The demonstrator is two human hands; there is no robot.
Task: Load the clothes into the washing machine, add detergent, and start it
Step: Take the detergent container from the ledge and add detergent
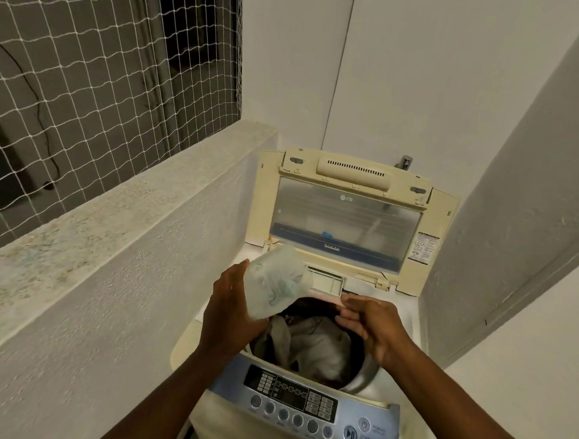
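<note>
A cream top-loading washing machine (225, 420) stands in front of me with its lid (348, 223) raised upright. Grey and beige clothes (316, 347) lie inside the drum. My left hand (231, 309) grips a pale translucent detergent pouch (278, 280), tilted over the back left of the drum opening. My right hand (371, 325) hovers over the drum's right rim, palm up and fingers apart, holding nothing. The detergent drawer slot (328, 281) sits behind the drum, just right of the pouch. The control panel (304, 403) with its start button (349, 434) faces me.
A rough low wall (116, 262) runs close along the machine's left side, with white netting (89, 78) above it. A white wall panel (516, 224) crowds the right side. A tap (404, 162) sticks out behind the lid.
</note>
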